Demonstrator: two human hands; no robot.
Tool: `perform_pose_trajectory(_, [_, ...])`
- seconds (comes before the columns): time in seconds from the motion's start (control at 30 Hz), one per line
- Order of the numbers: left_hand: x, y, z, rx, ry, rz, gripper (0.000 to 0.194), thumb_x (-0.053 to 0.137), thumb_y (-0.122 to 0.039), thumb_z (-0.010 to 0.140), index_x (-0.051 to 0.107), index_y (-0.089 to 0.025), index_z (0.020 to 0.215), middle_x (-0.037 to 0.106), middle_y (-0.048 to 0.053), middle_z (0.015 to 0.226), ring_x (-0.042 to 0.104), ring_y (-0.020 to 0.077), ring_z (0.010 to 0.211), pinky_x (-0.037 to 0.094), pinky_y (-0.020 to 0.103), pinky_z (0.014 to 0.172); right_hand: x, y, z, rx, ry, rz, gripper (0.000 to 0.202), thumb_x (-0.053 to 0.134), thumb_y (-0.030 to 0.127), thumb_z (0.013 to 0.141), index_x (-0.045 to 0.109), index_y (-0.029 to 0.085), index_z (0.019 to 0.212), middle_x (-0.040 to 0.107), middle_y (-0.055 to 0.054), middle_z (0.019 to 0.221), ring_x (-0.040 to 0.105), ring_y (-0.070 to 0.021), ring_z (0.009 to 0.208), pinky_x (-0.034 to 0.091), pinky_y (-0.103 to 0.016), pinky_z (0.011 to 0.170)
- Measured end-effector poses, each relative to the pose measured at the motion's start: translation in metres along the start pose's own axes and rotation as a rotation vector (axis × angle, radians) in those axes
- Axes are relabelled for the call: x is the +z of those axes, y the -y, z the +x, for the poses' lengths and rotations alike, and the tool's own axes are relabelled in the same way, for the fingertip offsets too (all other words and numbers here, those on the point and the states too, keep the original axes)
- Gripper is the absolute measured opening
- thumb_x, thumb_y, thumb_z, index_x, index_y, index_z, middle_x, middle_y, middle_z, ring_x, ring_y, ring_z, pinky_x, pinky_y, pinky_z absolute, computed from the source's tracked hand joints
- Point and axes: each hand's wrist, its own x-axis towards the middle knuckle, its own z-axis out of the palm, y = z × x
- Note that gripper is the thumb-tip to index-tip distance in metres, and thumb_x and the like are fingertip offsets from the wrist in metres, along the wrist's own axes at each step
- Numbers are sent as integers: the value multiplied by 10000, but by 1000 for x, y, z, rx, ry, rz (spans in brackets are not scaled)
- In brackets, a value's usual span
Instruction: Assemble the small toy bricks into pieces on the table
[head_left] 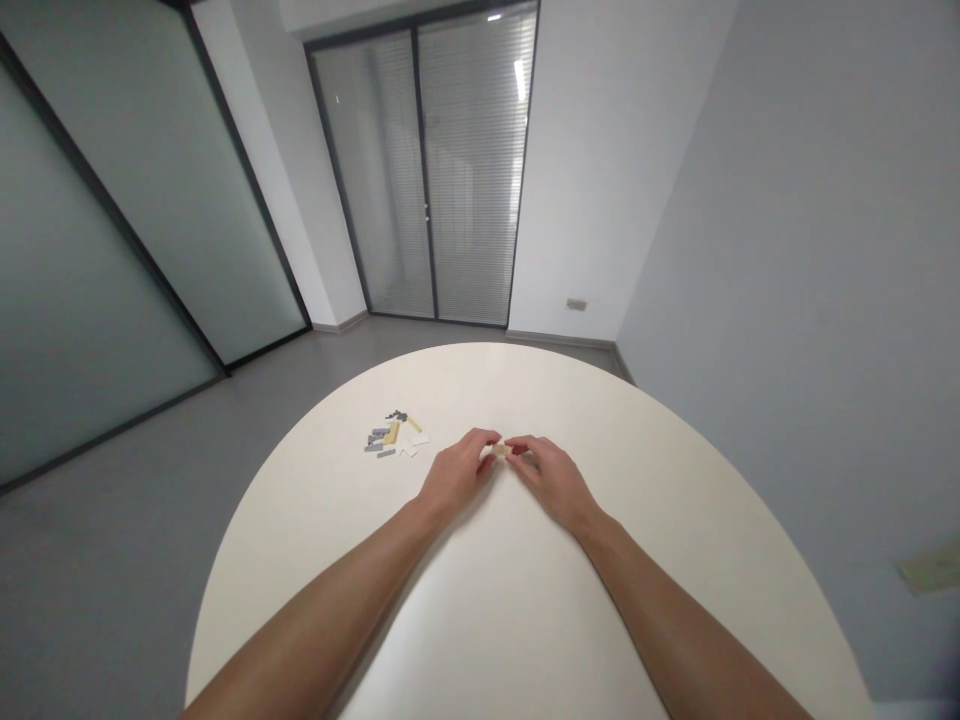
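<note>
Both hands meet near the middle of the white round table (480, 620). Between their fingertips is a small tan piece (502, 450). My left hand (459, 470) pinches its left side, with a bit of white showing by the fingers. On the right side, the thumb and fingers of my right hand (551, 477) close on the same piece. Left of my left hand lies a loose group of small building pieces: a tan block (391, 433), grey bars (386, 453), dark pieces (400, 415) and white pieces (421, 440).
The table's curved far edge (480, 346) lies beyond the hands. Behind it are a glass door with blinds (476, 180), a white wall with a socket (576, 304), and frosted panels (150, 180) on the left. A grey wall (825, 300) rises at the right.
</note>
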Motion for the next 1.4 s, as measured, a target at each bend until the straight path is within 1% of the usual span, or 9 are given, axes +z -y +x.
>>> perform_pose_trajectory(0.13, [-1,0,1,26,-19,35,213,515,-201,951,586,-276,1137,674,-14,1170,645,155,1041,549,259,805,1,-2,1,-28,-15,17,234,557,379,965,665,264,1138,720,-37,1082,641,-204,1025,484,-363,944])
perform_pose_trajectory(0.27, [-2,-3,1,41,-40,61,197,531,-196,946,598,-267,1117,678,-2,1144,634,163,1044,539,261,782,2,-3,1,-43,-39,34,226,568,371,962,665,262,1134,721,-43,1077,640,-208,1022,487,-369,928])
perform_pose_trajectory(0.47, [-4,-5,2,5,-68,98,169,550,-223,949,612,-259,1102,691,6,1127,635,180,1039,522,293,815,3,-4,1,-46,-53,48,201,587,337,951,660,260,1121,718,-38,1063,635,-206,1014,484,-374,924])
perform_pose_trajectory(0.6, [-5,-5,2,-13,-55,103,144,556,-254,955,631,-257,1078,705,5,1100,641,184,1015,513,301,815,3,-6,2,-57,-59,57,206,590,323,948,649,256,1135,715,-36,1065,632,-201,1020,478,-372,933])
perform_pose_trajectory(0.7, [-5,-4,3,-20,-53,99,141,564,-241,949,635,-256,1070,709,4,1088,641,184,1013,511,302,819,4,-6,2,-57,-57,48,201,593,322,947,650,260,1129,715,-34,1056,630,-205,1019,477,-374,927])
perform_pose_trajectory(0.93, [-4,-2,2,2,-64,96,161,581,-198,925,634,-265,1061,705,-11,1072,637,179,1007,505,297,816,3,-3,2,-46,-43,24,185,595,302,945,644,269,1120,713,-24,1062,624,-200,1018,471,-373,927])
perform_pose_trajectory(1.2, [-4,-2,2,10,-68,89,162,585,-196,923,638,-260,1062,709,-7,1078,640,177,1005,504,300,842,3,-3,2,-60,-47,18,186,601,293,936,636,262,1116,709,-30,1062,617,-204,1023,471,-376,930])
perform_pose_trajectory(1.4, [-3,-1,2,13,-72,98,151,576,-216,933,639,-262,1063,709,-6,1073,638,173,1001,506,291,831,2,-2,2,-53,-54,15,187,603,281,933,636,259,1116,709,-30,1057,616,-203,1027,470,-375,936])
